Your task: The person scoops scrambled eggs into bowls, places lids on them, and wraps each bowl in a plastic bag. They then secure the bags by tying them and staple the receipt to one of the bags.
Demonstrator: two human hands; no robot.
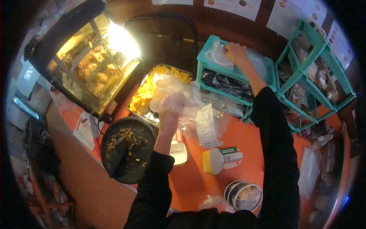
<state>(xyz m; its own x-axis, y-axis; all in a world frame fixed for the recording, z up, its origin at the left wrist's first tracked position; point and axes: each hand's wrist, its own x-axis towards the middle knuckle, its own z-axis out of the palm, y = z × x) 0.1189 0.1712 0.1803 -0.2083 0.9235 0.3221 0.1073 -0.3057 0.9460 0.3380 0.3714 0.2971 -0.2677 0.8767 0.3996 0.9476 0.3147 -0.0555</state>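
Note:
Clear plastic film or a bag (167,89) covers most of my left hand (171,108), which is over the near right part of a metal tray of yellow food (145,95). Its fingers are hidden by the plastic. My right hand (235,53) is at the top teal basket (207,51), its fingers bent together on pale, thin plastic (220,56). A printed receipt (206,126) lies right of my left hand. Below it rests a small green, white and yellow carton (222,160). An open box (178,152) is partly behind my left wrist.
A lit glass food warmer (91,68) stands at the left back. Near it is a round black pan (127,147) with crumbs. More teal baskets (305,76) hold packets on the right. Round lidded tubs (244,195) sit near my body on the red table (190,187).

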